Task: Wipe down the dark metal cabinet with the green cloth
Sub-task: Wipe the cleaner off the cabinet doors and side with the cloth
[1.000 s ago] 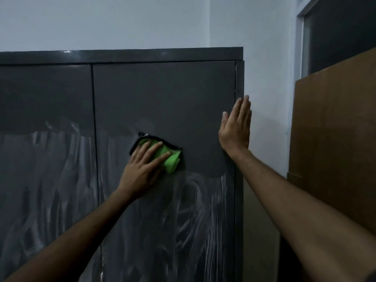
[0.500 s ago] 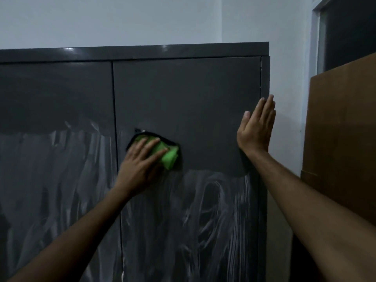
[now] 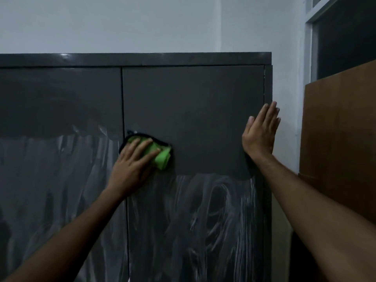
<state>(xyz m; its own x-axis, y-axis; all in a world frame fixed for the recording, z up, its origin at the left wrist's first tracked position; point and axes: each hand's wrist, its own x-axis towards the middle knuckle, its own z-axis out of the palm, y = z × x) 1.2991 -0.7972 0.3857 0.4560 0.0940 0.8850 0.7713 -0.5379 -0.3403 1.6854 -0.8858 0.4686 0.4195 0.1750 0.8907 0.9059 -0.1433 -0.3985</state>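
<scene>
Left hand [image 3: 134, 165] at 9 o'clock, fingers [image 3: 142, 146] spread flat, pressing green cloth [image 3: 161, 158] against right door of cabinet [image 3: 193, 110], beside centre seam, likely for wiping pressure. Right hand [image 3: 260, 131] at 3 o'clock, open-palmed on door edge, probably bracing. Beyond, brown board [image 3: 341, 139]. Compared with a second ago: cloth shifted leftward toward seam; right hand unmoved.
</scene>
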